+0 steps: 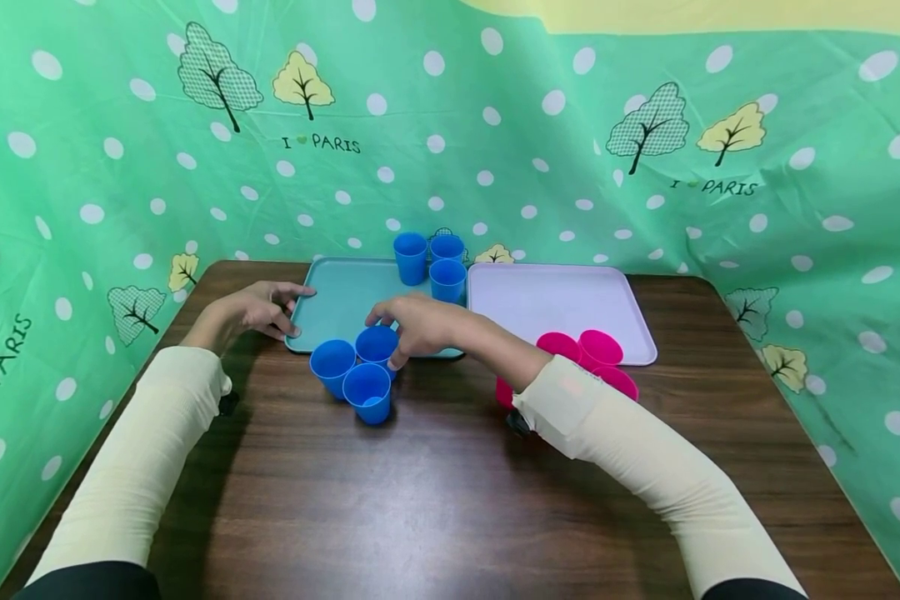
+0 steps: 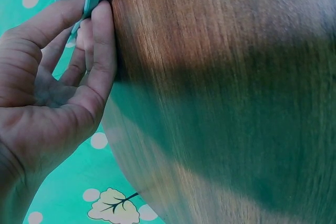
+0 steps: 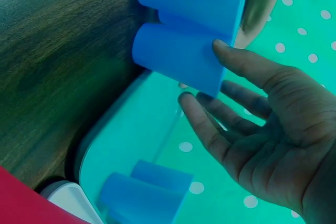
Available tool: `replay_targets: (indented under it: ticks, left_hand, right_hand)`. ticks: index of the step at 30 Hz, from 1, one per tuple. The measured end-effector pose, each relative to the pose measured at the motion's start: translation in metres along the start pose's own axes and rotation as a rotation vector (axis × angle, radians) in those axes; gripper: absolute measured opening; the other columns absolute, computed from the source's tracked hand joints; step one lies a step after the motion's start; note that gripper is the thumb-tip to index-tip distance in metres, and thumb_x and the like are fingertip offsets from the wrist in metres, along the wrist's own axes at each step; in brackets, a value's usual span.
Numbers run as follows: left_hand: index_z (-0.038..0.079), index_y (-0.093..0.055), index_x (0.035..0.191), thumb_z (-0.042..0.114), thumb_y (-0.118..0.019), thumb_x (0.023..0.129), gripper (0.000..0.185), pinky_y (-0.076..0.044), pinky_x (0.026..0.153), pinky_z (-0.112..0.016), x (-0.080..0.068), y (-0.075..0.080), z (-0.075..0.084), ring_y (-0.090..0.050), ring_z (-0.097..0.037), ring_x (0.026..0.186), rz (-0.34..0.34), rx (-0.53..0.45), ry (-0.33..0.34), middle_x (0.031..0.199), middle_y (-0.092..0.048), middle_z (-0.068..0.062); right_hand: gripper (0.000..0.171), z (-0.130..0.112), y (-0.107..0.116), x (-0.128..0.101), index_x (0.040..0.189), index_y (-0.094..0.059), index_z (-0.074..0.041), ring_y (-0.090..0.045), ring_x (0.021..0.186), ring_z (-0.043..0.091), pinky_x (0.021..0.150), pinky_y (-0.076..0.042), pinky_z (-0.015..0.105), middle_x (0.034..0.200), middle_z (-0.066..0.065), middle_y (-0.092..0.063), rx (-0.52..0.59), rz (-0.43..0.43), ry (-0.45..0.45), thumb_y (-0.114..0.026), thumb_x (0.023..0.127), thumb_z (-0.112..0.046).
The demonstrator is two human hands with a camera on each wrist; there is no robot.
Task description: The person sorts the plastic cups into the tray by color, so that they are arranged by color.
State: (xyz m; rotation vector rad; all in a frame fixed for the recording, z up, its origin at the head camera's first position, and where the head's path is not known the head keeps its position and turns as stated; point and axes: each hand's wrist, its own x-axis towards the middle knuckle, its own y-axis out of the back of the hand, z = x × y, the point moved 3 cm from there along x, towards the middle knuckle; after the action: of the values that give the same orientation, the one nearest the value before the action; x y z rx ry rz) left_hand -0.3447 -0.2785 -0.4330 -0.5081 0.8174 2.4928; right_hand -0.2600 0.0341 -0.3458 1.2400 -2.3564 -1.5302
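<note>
My left hand (image 1: 262, 307) is at the left edge of a teal tray (image 1: 333, 300). Its fingers and thumb hold the rim near the front corner, as the left wrist view shows. Three blue cups stand upright in a cluster on the table just before this tray. Over the rearmost blue cup (image 1: 376, 340) of them is my right hand (image 1: 420, 325), thumb at its near side and loosely spread fingers beyond it. In the right wrist view the thumb tip overlaps the side of that cup (image 3: 176, 59); firm contact cannot be told.
Three more blue cups (image 1: 447, 279) stand on the teal tray's right part. A pale lilac tray (image 1: 547, 292) lies beside it. Several pink cups (image 1: 602, 347) stand before the lilac tray, partly hidden by my right forearm. A polka-dot cloth (image 1: 435, 100) hangs behind the wooden table (image 1: 420, 500).
</note>
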Motion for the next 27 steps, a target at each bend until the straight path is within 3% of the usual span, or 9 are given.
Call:
replay_targets:
  ticks: [16,27]
  left_hand:
    - [0.005,-0.035,0.176,-0.012,-0.08,0.093,0.096,-0.068,0.081,-0.035,0.0001,-0.0003,-0.001,-0.061,-0.019,0.09,0.004,0.01,-0.004,0.113,-0.047,-0.008]
    - [0.006,-0.035,0.177,-0.012,-0.081,0.093,0.097,-0.067,0.081,-0.035,-0.0001,-0.0003,-0.0008,-0.06,-0.019,0.092,0.001,0.0,0.0,0.113,-0.048,-0.008]
  right_hand:
    - [0.068,-0.0005,-0.0022,-0.0004,0.159,-0.063,-0.012,-0.058,0.153,0.034,0.122,-0.056,0.051,0.162,0.014,-0.065,0.016,0.048,0.003,-0.091,0.098,-0.018]
    - [0.068,0.0022,0.0,-0.0032,0.157,-0.063,-0.01,-0.066,0.143,0.033,0.118,-0.06,0.049,0.157,0.013,-0.067,0.102,0.075,0.0,-0.092,0.096,-0.017]
